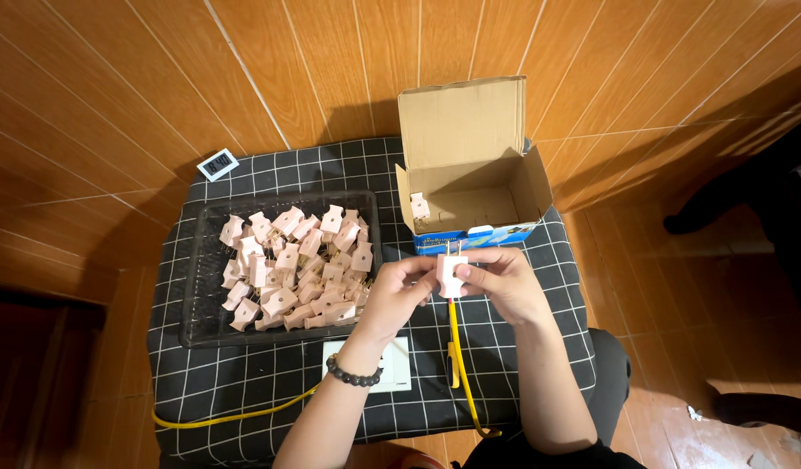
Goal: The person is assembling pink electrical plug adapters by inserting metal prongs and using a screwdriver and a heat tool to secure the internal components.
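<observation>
From the head camera, the pale pink plug [452, 275] sat right in the middle of the action: a small, blocky plastic piece, smooth and matte, with two thin metal prongs poking up from its top edge. It was held just in front of the cardboard box [466, 165], above the checked cloth. The left hand [399, 293] pinched it from one side, fingers narrowed onto the plug's edge, a dark beaded bracelet [354, 375] round the wrist. The right hand [502, 282] closed on the other side, thumb and fingertips pressed against the plug's face, so the piece sat squarely between both sets of fingertips with only its centre showing.

The box stood open, plain brown card with a blue printed front, and one more pink plug [420, 207] lay against its inner wall. Beside the box, a shallow black plastic tray [196, 295] held a loose heap of the same pink plugs [294, 265], prongs pointing every way. In front of the box, under the hands, a yellow cable [457, 360] ran down the black cloth with its white grid [548, 347], and a white socket block [392, 373] lay flat near the left forearm. Beyond the tray, a small white digital clock [218, 163] rested on the orange wood-plank floor.
</observation>
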